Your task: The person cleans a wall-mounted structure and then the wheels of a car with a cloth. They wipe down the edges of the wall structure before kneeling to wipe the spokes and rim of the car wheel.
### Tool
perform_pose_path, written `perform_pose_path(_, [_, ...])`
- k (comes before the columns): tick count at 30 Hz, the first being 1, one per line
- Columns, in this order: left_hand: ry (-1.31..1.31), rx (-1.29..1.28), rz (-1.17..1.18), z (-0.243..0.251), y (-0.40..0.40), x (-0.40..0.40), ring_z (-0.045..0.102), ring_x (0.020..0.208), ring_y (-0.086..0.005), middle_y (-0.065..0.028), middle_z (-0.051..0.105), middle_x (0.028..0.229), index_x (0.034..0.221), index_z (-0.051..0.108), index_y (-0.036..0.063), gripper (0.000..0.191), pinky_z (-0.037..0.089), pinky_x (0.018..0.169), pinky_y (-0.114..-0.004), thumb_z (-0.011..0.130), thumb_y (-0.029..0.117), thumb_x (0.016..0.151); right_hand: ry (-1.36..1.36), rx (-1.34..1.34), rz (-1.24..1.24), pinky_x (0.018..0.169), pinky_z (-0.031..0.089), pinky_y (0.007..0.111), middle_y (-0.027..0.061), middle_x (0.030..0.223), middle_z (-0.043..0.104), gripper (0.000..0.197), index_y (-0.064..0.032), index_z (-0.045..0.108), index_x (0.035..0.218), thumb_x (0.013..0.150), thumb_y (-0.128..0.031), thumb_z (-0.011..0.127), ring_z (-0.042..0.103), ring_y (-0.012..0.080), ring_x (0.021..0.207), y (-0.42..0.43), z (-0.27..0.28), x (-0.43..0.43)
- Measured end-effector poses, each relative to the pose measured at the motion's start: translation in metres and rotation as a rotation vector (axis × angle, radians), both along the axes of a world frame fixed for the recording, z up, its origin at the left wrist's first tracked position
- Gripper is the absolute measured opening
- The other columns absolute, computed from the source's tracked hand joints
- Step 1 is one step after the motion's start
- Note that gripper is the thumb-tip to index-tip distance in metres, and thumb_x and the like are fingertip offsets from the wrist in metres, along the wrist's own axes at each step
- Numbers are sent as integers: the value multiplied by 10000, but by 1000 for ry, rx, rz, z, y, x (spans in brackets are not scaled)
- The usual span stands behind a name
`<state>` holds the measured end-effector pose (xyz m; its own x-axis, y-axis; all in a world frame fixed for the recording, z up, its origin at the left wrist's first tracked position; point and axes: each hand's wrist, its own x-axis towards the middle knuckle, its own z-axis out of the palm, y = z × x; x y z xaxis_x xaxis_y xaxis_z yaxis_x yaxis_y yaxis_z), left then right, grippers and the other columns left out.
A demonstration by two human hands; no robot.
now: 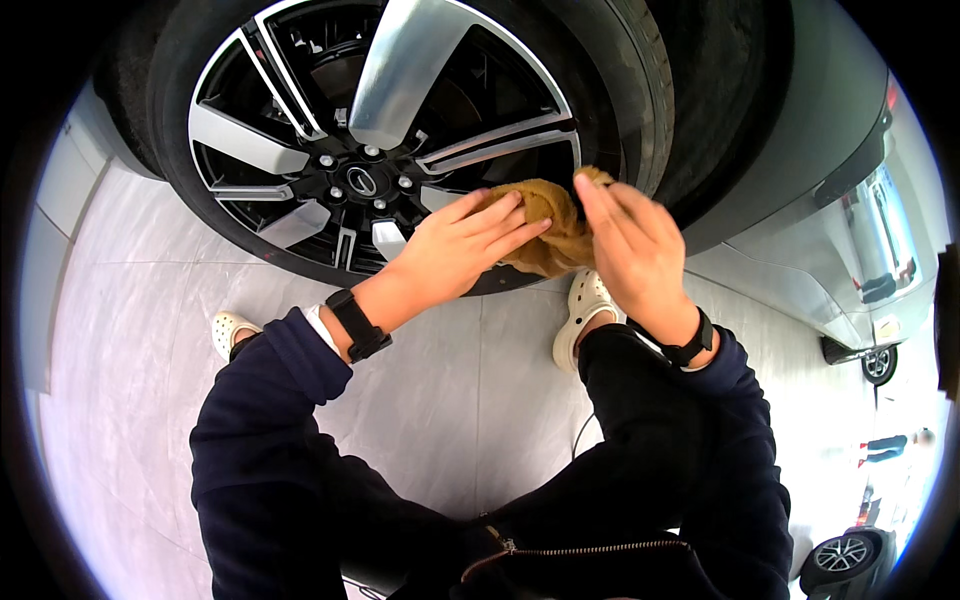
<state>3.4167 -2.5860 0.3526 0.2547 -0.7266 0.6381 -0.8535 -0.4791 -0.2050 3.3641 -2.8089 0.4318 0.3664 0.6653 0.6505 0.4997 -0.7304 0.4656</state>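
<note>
A brown plush cloth (555,244) is bunched against the lower right part of a car wheel, over the edge of the rim and the tyre (626,82). My left hand (469,244) lies across the cloth's left side with its fingertips on it; the thumb cannot be seen. At the cloth's right end, my right hand (637,247) holds it, and a tuft shows above the fingertips. The alloy rim (405,75) has broad silver spokes, black gaps and a centre cap (362,181) ringed by several lug nuts.
Grey car bodywork (799,172) curves around the wheel on the right. Light grey floor tiles (420,397) lie below, with my white clogs (581,319) on them. A thin cable (581,436) runs near my leg. Far right are a person (889,448) and another car's wheel (844,553).
</note>
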Motion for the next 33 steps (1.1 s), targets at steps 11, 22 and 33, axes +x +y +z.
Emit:
perform_pose_path(11, [-240, -89, 132, 21, -8, 10, 380, 1342, -245, -63, 592, 1122, 1345, 521, 86, 602, 289, 1152, -421, 577, 74, 746, -296, -20, -110, 1025, 435, 339, 42, 1095, 629, 503, -46, 575, 1275, 774, -91, 590, 569, 193, 1122, 19, 17, 36])
perform_pose_path(22, [-149, 23, 181, 2, -7, 16, 408, 1323, -226, -66, 599, 1119, 1339, 520, 96, 561, 246, 1166, -449, 576, 89, 781, -256, -132, -309, 1029, 444, 338, 89, 1068, 637, 450, 9, 608, 1216, 776, -78, 578, 565, 221, 1137, 23, -13, 18])
perform_pose_path(33, [-54, 43, 144, 5, -4, 11, 436, 1311, -200, -77, 580, 1245, 1357, 506, 90, 581, 236, 1179, -435, 582, 56, 782, -195, -282, -501, 1017, 458, 396, 181, 1044, 638, 432, 81, 595, 1205, 804, -70, 541, 576, 315, 1109, 27, -50, 4])
